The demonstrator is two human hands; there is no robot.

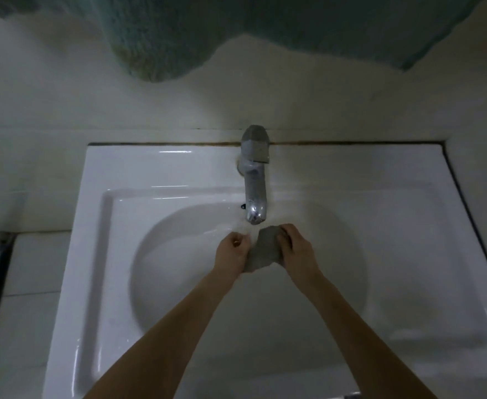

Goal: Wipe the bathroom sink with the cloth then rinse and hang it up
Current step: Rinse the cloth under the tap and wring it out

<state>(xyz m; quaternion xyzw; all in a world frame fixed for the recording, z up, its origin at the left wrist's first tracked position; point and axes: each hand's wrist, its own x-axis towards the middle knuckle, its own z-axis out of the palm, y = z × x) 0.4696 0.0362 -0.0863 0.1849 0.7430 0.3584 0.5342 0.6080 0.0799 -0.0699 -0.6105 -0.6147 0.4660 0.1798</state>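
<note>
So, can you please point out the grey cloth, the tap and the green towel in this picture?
grey cloth (265,251), head view, on its bunched middle.
tap (255,191), head view, on the middle of its spout.
green towel (164,38), head view, on its hanging lower part.

Crumpled grey cloth (262,251) above the round bowl of the glossy white sink (150,168)

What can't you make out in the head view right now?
Head view only:
- The left hand: whether it grips the cloth is blurred by water under the faucet. The right hand plainly grips it.
- The sink drain: not visible, likely behind the hands and cloth.
- The teal towel: its hanger is cut off by the top edge.
- The sink's near rim: cut off by the bottom edge.
- The cloth's cleanliness: too dim.
</note>
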